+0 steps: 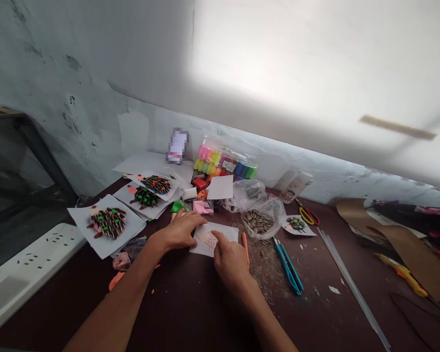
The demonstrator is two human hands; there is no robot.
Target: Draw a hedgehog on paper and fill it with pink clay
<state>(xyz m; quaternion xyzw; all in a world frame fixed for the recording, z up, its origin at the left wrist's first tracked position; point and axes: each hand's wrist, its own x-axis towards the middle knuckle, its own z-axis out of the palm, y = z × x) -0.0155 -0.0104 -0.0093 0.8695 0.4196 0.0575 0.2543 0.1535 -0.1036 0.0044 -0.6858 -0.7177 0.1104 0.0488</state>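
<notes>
On the dark table, a small white card (225,231) bears a red line drawing with peach clay on part of it. My left hand (181,230) rests at the card's left edge, fingers apart and holding nothing. Over the card's right half, my right hand (230,256) touches the clay with its index finger; the other fingers are curled and what lies under them is hidden. An orange pen (245,247) lies just right of that hand. Beyond it is a clear bag of striped seeds (258,221). Teal tweezers (289,268) lie farther right.
Seed-covered hedgehog pictures (110,222) are at the left, near a white power strip (33,264). Coloured clay packs (225,164), a phone (177,145) and a white bottle (296,187) stand behind. Scissors (308,215), clear sticks (352,286) and a yellow glue gun (403,274) are at the right.
</notes>
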